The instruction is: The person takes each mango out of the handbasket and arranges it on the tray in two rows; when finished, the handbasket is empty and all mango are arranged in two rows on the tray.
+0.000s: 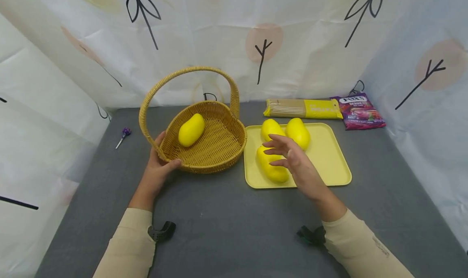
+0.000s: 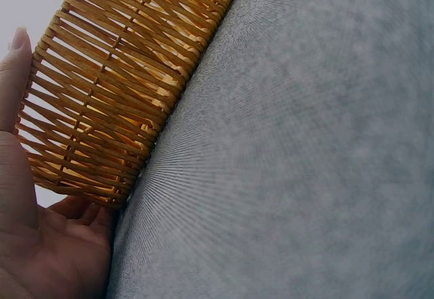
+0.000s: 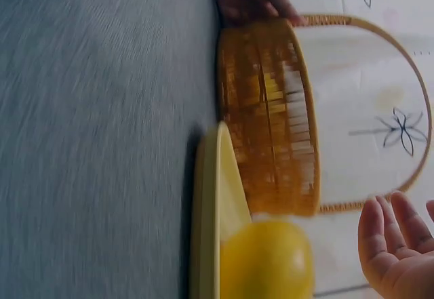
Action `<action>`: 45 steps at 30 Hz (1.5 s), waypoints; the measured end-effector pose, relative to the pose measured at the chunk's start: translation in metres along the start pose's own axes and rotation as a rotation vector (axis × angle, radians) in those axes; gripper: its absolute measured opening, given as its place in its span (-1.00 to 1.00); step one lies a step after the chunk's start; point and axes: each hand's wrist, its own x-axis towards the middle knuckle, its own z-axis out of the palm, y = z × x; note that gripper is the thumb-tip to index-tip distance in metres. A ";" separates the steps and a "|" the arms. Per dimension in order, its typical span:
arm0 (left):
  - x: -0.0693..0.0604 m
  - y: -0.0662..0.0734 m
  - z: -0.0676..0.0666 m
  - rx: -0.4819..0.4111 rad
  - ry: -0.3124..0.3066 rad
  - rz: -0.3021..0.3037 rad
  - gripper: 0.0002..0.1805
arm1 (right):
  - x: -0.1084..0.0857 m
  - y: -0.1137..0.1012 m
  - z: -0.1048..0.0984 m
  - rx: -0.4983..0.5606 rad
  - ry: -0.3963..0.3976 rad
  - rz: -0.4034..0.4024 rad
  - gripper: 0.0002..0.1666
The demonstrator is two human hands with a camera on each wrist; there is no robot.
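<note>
Above three mangoes [image 1: 273,171] (right-wrist view: one), right fingers [image 3: 373,239] extend loosely; left fingers [image 2: 73,207] grip basket [image 1: 219,149].

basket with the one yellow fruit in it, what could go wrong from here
The yellow fruit has bare space beside it in the basket, so it might roll if the left hand, gripping the rim, tips it.
The three fruits on the tray sit close together, so the right hand, open above them, could nudge one while taking another.
The tall handle might get bumped by a hand reaching in.
</note>
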 end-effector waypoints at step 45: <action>0.001 0.000 0.001 0.026 0.004 -0.009 0.04 | 0.161 0.044 0.123 -0.584 -0.243 0.096 0.08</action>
